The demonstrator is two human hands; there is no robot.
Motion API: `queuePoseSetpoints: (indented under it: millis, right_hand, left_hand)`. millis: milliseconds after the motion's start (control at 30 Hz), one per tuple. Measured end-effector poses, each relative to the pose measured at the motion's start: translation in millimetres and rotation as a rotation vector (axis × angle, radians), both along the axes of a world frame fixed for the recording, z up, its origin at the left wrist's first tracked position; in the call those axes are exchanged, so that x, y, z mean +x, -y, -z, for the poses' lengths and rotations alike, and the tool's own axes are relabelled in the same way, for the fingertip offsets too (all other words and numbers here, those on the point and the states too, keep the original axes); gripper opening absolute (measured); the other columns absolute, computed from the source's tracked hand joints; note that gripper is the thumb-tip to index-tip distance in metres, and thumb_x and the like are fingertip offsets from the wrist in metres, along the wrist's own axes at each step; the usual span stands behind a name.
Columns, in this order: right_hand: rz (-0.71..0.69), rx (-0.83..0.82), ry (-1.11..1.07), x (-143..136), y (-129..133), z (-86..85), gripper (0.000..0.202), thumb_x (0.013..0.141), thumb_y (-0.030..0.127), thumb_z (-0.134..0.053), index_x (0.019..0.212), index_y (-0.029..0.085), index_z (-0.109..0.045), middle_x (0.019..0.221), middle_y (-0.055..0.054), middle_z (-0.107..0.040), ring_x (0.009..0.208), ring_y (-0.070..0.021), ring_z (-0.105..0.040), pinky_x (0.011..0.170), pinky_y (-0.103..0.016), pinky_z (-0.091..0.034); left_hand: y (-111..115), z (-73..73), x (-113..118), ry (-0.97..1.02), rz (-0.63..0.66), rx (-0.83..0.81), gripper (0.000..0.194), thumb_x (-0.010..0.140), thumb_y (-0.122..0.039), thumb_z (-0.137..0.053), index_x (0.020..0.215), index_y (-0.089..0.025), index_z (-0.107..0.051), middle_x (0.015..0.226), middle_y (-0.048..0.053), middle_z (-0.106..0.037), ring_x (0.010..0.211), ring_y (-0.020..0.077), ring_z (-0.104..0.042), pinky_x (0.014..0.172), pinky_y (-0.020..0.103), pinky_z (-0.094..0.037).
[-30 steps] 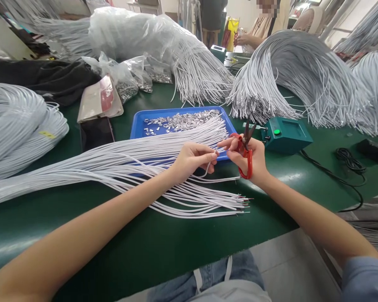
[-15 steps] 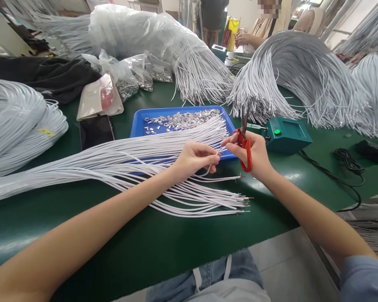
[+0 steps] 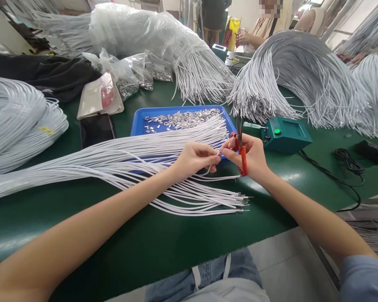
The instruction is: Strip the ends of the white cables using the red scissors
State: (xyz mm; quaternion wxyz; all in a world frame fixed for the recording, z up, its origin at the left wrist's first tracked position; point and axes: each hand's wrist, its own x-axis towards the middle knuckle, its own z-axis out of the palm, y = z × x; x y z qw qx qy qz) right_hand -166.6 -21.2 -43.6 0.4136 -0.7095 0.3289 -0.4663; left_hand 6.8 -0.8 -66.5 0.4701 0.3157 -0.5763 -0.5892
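Observation:
My left hand [image 3: 199,157] pinches one white cable near its end, above the front edge of a blue tray [image 3: 138,121]. Meeting it from the right, my right hand [image 3: 247,153] has its thumb and forefinger at the cable's tip. Red-handled scissors [image 3: 243,159] hang on that same hand, blades pointing up and away. A thick bundle of white cables [image 3: 164,140] lies across the tray. More loose cables [image 3: 208,199] fan out in front, with thin coloured wires at their ends. Small silvery metal pieces [image 3: 189,119] are heaped in the tray.
A green device [image 3: 288,136] with a black cord stands right of the tray. Big cable bundles [image 3: 315,71] line the back. At left are a cable coil [image 3: 15,121], a dark phone [image 3: 97,131] and a notebook [image 3: 101,96]. A co-worker's hand [image 3: 244,38] shows beyond.
My right hand has moved left with the scissors, and its fingertips now meet the cable tip held by my left hand. The left hand has hardly moved.

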Motion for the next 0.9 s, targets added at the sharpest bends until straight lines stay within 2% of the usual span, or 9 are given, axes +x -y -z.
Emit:
queuePoseSetpoints:
  millis: [200,333,467,633,900]
  right_hand:
    - [-0.026,-0.076,-0.04,-2.3,6.5,4.2,0.014,0.075,0.026,-0.065,0.07,0.019,-0.053,0.075,-0.002,-0.065,0.066,-0.0146,-0.058,0.063,-0.03,-0.048]
    - [0.041,-0.186,-0.233,-6.6,18.0,8.3,0.01,0.073,0.023,-0.062,0.072,0.018,-0.053,0.079,-0.004,-0.064,0.065,-0.0141,-0.051,0.059,-0.028,-0.041]
    - [0.0,-0.285,-0.364,-9.0,24.6,11.0,0.012,0.069,0.021,-0.062,0.07,0.019,-0.05,0.073,-0.002,-0.058,0.065,-0.015,-0.048,0.058,-0.027,-0.038]
    - [-0.041,-0.341,-0.407,-12.1,24.8,9.6,0.016,0.068,0.02,-0.063,0.07,0.02,-0.047,0.075,-0.002,-0.057,0.065,-0.0155,-0.048,0.059,-0.028,-0.039]
    - [-0.073,-0.376,-0.476,-16.3,26.1,5.7,0.015,0.068,0.02,-0.064,0.071,0.02,-0.048,0.074,-0.002,-0.058,0.066,-0.017,-0.051,0.059,-0.029,-0.04]
  left_hand:
    - [-2.8,-2.1,-0.2,0.018,-0.04,-0.041,0.028,0.072,-0.036,-0.077,0.07,-0.009,-0.069,0.055,0.004,-0.064,0.048,0.0109,-0.059,0.046,0.019,-0.048]
    - [-2.3,-5.7,2.1,0.068,-0.162,-0.162,0.031,0.075,-0.041,-0.073,0.073,-0.01,-0.069,0.062,0.004,-0.065,0.05,0.0119,-0.061,0.05,0.022,-0.051]
    - [1.7,-5.6,5.7,0.113,-0.26,-0.29,0.026,0.08,-0.035,-0.068,0.07,-0.011,-0.068,0.062,0.003,-0.063,0.052,0.0105,-0.06,0.054,0.023,-0.051]
    - [3.4,-3.3,6.3,0.137,-0.243,-0.334,0.019,0.082,-0.028,-0.067,0.071,-0.012,-0.069,0.061,0.002,-0.062,0.051,0.0093,-0.058,0.054,0.021,-0.048]
    - [0.4,-6.1,5.0,0.197,-0.245,-0.317,0.026,0.083,-0.035,-0.065,0.073,-0.012,-0.068,0.059,0.002,-0.061,0.053,0.0106,-0.057,0.054,0.022,-0.047]
